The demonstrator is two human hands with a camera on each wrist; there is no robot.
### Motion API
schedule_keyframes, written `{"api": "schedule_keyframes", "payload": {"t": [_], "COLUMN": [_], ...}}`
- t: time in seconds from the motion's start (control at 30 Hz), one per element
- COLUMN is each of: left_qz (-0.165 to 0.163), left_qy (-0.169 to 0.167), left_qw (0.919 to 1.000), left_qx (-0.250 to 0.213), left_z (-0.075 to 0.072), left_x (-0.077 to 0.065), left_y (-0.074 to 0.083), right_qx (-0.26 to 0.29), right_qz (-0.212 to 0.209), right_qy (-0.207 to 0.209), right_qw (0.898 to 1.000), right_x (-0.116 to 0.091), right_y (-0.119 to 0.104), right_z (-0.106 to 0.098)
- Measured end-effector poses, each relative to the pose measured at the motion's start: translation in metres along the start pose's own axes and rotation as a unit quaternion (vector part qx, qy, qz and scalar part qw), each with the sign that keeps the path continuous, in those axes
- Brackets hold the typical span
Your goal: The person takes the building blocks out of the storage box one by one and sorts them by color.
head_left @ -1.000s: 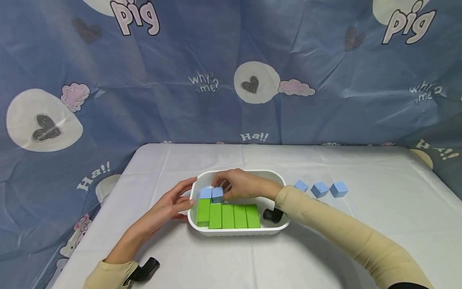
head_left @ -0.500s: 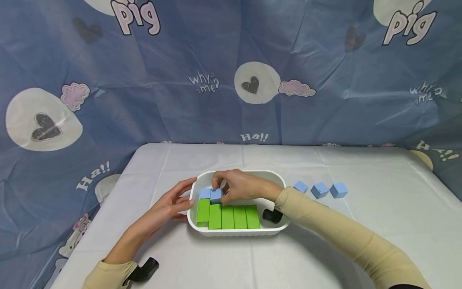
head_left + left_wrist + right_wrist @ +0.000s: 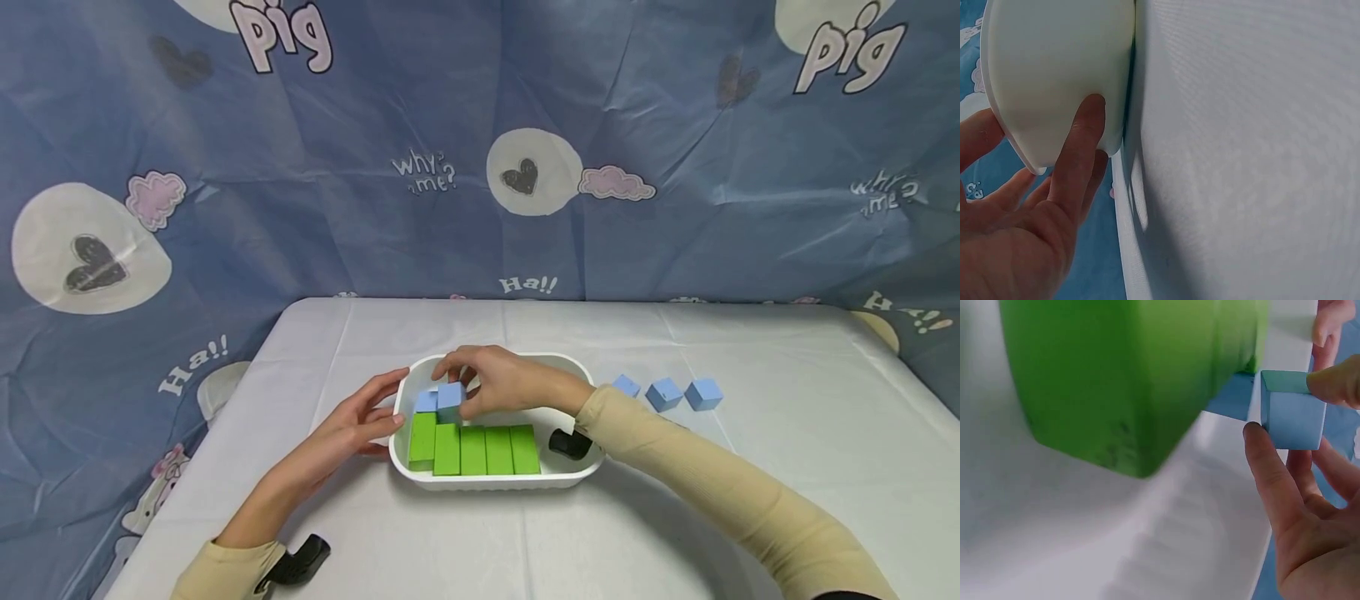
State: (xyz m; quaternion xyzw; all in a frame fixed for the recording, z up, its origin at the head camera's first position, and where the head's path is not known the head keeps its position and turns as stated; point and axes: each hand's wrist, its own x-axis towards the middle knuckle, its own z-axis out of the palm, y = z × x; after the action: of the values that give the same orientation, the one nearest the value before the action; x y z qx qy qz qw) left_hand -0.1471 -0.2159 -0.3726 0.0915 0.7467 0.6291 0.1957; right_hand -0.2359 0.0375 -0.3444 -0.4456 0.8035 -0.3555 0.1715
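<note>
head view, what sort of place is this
Likely a makeshift indoor filming spot: a white-covered table, a printed blue cloth behind it, and black cameras at both wrists.

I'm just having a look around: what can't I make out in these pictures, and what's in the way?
Head view: part of the inside of the white tub, covered by the right hand.
Head view: lower part of the blue block just outside the tub, behind the right sleeve.
Left wrist view: the tub's contents, behind its outer wall.
Right wrist view: most of the left hand, cut off by the picture's edge.
</note>
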Motion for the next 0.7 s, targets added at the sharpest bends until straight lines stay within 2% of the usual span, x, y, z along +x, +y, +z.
{"api": "schedule_keyframes", "payload": {"t": [0.47, 0.7], "left_qz": [0.002, 0.005], "left_qy": [0.001, 0.003], "left_qw": [1.0000, 1.0000], "left_qx": [-0.002, 0.001], "left_z": [0.001, 0.001], "left_x": [-0.001, 0.000], "left_y": [0.000, 0.000], "right_qx": [0.070, 0.088], "right_qz": [0.004, 0.003], "right_qy": [0.014, 0.014], "right_qw": [0.997, 0.996], "right_x": [-0.013, -0.022], "right_y": [-0.010, -0.012], "right_z": [-0.022, -0.029]}}
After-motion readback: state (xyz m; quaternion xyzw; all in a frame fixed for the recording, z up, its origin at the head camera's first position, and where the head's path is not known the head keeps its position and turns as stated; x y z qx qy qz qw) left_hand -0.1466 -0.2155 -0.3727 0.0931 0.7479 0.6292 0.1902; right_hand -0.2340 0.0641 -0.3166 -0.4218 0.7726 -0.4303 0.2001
